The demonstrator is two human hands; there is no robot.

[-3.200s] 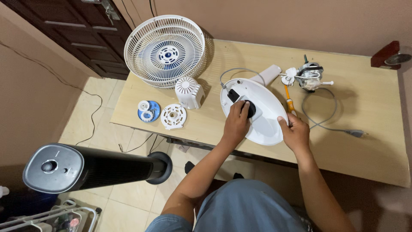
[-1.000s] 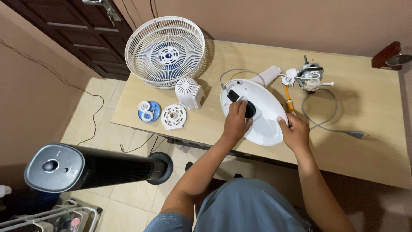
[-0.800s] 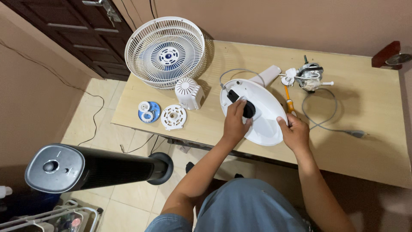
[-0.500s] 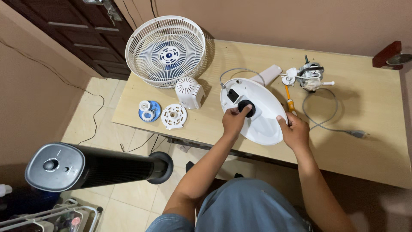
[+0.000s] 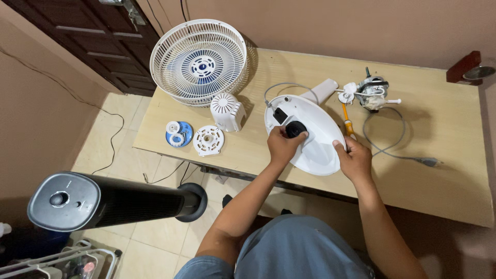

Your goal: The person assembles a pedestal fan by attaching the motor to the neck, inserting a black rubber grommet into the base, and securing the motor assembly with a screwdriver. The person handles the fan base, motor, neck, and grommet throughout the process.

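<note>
**Both hands on the white fan base**

Your left hand (image 5: 281, 146) pinches the black knob (image 5: 294, 128) at the middle of the white fan base (image 5: 315, 142); your right hand (image 5: 354, 160) grips its rim. An orange screwdriver (image 5: 346, 120) lies just beside that hand, the motor (image 5: 373, 92) and grey cord (image 5: 385, 147) beyond. The table's (image 5: 444, 170) right half lies open; the base overhangs the near edge.

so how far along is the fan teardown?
Done: grille, white motor cover, round plate and motor lie loose on the table. In hand: left hand grips the black knob on the white round base, while the right hand steadies its rim. Left: knob is on the base; grey cord runs towards it.
</note>
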